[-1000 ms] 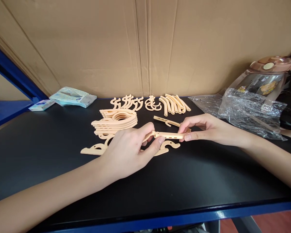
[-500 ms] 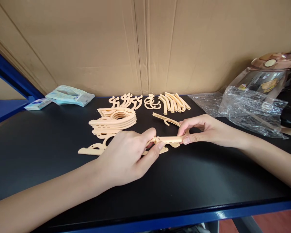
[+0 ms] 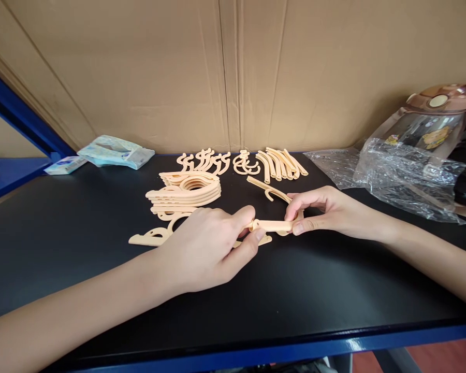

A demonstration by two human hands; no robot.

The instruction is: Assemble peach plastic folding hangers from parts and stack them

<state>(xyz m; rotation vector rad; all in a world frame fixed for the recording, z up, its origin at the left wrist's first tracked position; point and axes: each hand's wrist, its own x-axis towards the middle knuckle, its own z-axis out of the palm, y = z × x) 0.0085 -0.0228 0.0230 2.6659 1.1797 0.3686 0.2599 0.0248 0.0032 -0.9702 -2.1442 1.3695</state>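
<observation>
My left hand (image 3: 207,248) and my right hand (image 3: 326,211) pinch the two ends of one peach plastic hanger piece (image 3: 272,225) just above the black table (image 3: 81,228). Both hands are closed on it, thumb and fingers pressed to the plastic. Under my left hand lies a flat hanger body (image 3: 151,238), partly hidden by the hand. Behind it sits a stack of hanger bodies (image 3: 186,194). A single hanger arm with a small hook (image 3: 267,190) lies just beyond my right hand.
Rows of small hooks (image 3: 205,161) and curved arm pieces (image 3: 281,163) lie by the cardboard wall (image 3: 233,72). Crumpled clear plastic (image 3: 404,176) and a bottle with a pink lid (image 3: 435,116) stand at the right. Tissue packs (image 3: 114,151) lie at the back left.
The two hands have come a little closer together, so less of the held piece shows between them. The right hand slid slightly left and down. The piles have not moved.
</observation>
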